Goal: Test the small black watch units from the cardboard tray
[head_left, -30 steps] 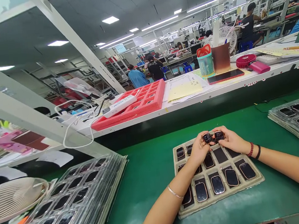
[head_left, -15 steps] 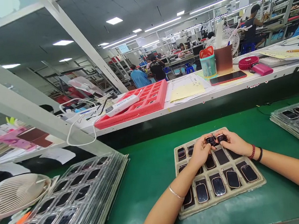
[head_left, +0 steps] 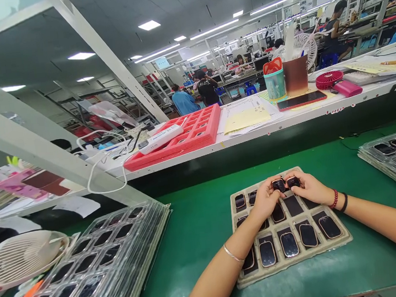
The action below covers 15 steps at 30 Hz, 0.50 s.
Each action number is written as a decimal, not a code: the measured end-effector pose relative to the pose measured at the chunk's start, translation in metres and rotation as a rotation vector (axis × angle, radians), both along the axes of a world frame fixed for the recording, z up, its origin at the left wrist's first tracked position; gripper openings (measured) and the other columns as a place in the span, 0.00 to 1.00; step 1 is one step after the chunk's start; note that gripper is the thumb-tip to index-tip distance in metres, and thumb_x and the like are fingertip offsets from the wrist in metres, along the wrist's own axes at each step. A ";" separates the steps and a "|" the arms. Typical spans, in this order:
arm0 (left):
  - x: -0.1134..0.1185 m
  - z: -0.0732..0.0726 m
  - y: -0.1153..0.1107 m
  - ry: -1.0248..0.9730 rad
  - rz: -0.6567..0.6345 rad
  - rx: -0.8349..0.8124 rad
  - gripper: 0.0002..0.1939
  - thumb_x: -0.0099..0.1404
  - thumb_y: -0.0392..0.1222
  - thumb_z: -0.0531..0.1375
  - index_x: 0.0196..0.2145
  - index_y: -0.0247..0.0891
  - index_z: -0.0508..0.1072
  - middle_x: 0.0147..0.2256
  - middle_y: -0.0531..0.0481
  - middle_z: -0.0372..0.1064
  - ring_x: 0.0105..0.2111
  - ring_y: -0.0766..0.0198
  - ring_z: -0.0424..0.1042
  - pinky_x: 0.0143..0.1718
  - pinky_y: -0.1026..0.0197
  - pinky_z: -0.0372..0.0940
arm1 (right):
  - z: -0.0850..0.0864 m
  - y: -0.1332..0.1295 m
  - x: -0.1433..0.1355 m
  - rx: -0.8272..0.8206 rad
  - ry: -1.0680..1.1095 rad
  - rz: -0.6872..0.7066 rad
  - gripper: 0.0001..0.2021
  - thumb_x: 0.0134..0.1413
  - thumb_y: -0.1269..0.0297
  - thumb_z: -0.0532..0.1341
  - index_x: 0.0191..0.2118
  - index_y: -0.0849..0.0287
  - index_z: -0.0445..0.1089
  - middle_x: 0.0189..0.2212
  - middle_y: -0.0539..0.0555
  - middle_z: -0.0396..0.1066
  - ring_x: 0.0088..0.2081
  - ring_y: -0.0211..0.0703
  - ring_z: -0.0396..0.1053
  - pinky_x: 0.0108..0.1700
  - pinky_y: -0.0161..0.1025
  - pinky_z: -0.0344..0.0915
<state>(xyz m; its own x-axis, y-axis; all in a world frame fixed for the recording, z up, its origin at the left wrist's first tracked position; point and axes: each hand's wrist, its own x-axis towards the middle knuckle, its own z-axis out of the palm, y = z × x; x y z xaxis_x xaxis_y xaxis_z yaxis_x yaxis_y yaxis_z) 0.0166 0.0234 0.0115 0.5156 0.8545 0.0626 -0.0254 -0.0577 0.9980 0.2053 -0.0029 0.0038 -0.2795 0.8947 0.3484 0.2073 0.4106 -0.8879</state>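
Note:
My left hand (head_left: 267, 197) is closed on a dark square watch face (head_left: 278, 185) with a light metal rim. Close beside it, my right hand (head_left: 308, 187) pinches a second watch face (head_left: 293, 182) of the same look. Both are held over the far side of a beige moulded tray (head_left: 247, 281). Several more rimmed watch faces, such as one near the front (head_left: 289, 244), lie in the tray's pockets on dark pads. A pocket below my right hand shows only its dark pad (head_left: 293, 206). My left forearm hides part of the tray's left side.
Stacked clear trays (head_left: 100, 265) of watch faces stand at the left, another stack (head_left: 395, 157) at the right edge. Behind the green bench (head_left: 193, 242), a raised white shelf holds a red foam tray (head_left: 199, 132), papers, a phone (head_left: 302, 101) and cups. A white fan (head_left: 23, 258) lies far left.
My hands stay almost in place, each still gripping its watch face. The view has shifted very slightly.

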 end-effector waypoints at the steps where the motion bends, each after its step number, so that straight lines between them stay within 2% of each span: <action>1: 0.000 0.001 0.000 0.006 0.006 0.002 0.23 0.51 0.31 0.54 0.48 0.35 0.65 0.41 0.44 0.70 0.27 0.68 0.71 0.24 0.68 0.60 | 0.000 0.000 0.000 0.000 -0.005 0.004 0.16 0.50 0.74 0.55 0.46 0.58 0.64 0.41 0.55 0.68 0.42 0.46 0.68 0.46 0.44 0.65; 9: 0.000 0.004 -0.001 0.035 0.008 0.006 0.22 0.54 0.33 0.54 0.48 0.34 0.64 0.39 0.44 0.70 0.26 0.68 0.71 0.22 0.69 0.58 | 0.000 0.000 0.000 -0.011 -0.022 -0.012 0.16 0.51 0.73 0.55 0.47 0.58 0.65 0.43 0.56 0.69 0.44 0.46 0.68 0.47 0.44 0.65; 15: 0.001 0.001 0.000 0.023 0.003 0.015 0.21 0.55 0.34 0.53 0.48 0.33 0.65 0.40 0.43 0.70 0.25 0.68 0.71 0.20 0.70 0.56 | 0.002 -0.001 -0.001 0.002 0.007 0.010 0.12 0.52 0.73 0.54 0.44 0.58 0.65 0.38 0.54 0.69 0.39 0.44 0.68 0.45 0.43 0.65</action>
<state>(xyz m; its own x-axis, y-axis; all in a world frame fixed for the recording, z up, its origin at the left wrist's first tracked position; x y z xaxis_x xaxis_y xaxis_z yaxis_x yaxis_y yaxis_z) 0.0174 0.0235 0.0124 0.5143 0.8553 0.0633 -0.0022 -0.0725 0.9974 0.2040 -0.0043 0.0057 -0.2858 0.8913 0.3522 0.1973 0.4143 -0.8885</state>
